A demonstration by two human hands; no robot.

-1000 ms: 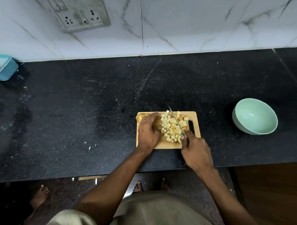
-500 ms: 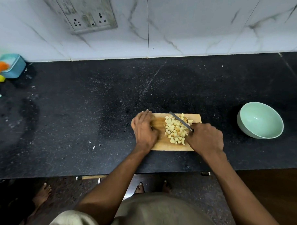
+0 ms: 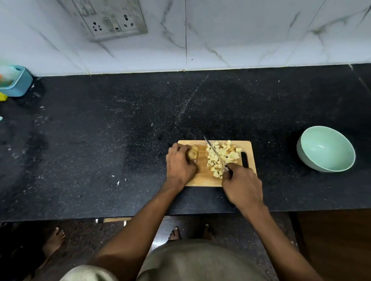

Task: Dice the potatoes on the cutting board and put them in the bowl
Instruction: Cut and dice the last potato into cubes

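Observation:
A wooden cutting board lies on the black counter near its front edge. A heap of diced potato covers the board's right half. My left hand grips a whole unpeeled potato on the board's left side. My right hand holds a knife by the handle, its blade slanting up and left across the dice pile. The pale green bowl stands to the right of the board, with nothing visible inside.
A blue container with orange and yellow items sits at the counter's far left by the wall. A socket plate is on the marble wall. Small scraps lie left of the board. Bare feet stand on the floor below.
My left hand went from lying flat over the board's left end to gripping the whole potato. My right hand drew back toward me, and the knife blade swung across the dice.

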